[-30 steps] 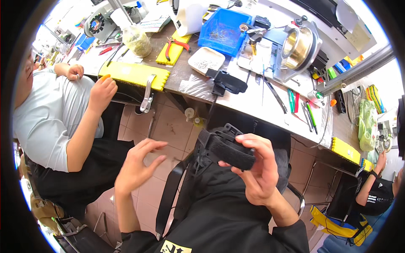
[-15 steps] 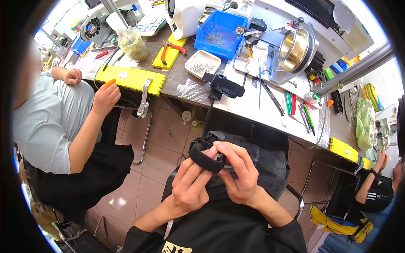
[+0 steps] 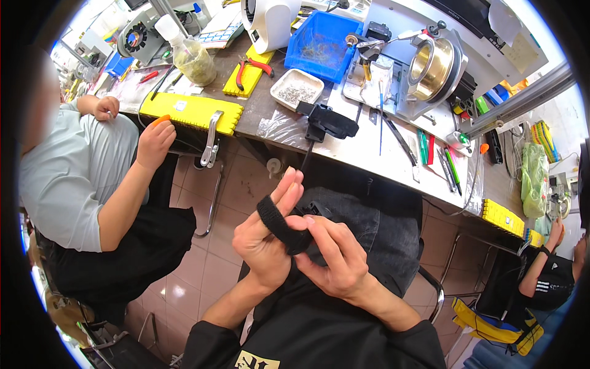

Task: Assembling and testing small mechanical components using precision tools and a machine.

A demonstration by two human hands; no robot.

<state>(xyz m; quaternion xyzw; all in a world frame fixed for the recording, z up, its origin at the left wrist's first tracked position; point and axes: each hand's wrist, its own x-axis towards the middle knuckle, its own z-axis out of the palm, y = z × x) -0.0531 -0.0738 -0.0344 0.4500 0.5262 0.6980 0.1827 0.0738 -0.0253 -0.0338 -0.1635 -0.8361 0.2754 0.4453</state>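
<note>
A black fabric strap (image 3: pixel 276 222) forms a loop across the fingers of my left hand (image 3: pixel 263 251). Those fingers are stretched out, with the tips pointing up past the band. At the strap's lower right end, my right hand (image 3: pixel 339 257) pinches it between thumb and fingertips. Both hands are over my lap, in front of the bench edge. Whatever the strap fastens to behind my left hand is hidden. A similar black strapped device (image 3: pixel 330 121) lies on the bench edge ahead.
The bench holds a white dish (image 3: pixel 297 88) of small bits, a blue bin (image 3: pixel 322 46), red-handled pliers (image 3: pixel 253 69), a brass-coloured wheel (image 3: pixel 430 69) and several pens. A co-worker's hand (image 3: pixel 157 142) with an orange-tipped item is at left; another person's arm (image 3: pixel 541 270) is far right.
My left hand has turned and straightened its fingers upward through the strap loop. My right hand has shifted slightly left and down, still pinching the strap's end.
</note>
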